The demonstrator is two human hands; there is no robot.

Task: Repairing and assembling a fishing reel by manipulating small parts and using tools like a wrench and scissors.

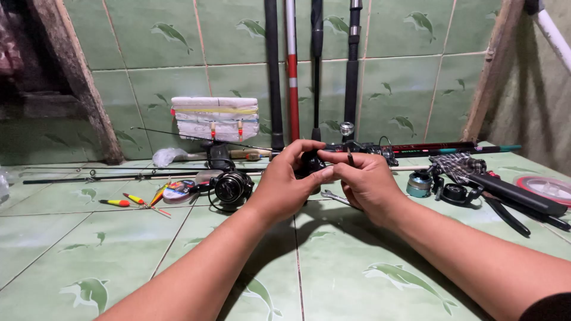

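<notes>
Both hands meet above the green tiled floor (357, 285): the left hand (285, 181) is wrapped around a black reel part (310, 163), while the right hand (363, 178) pinches what looks like a small ring (350, 158) just right of it

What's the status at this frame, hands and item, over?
Left hand and right hand both closed on a small black reel part. Held above green tiled floor. Spinning reel beside left hand, clear.

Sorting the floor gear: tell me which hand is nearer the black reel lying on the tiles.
Left. The left hand sits just right of the black reel; the right hand is farther right, beyond it.
</notes>
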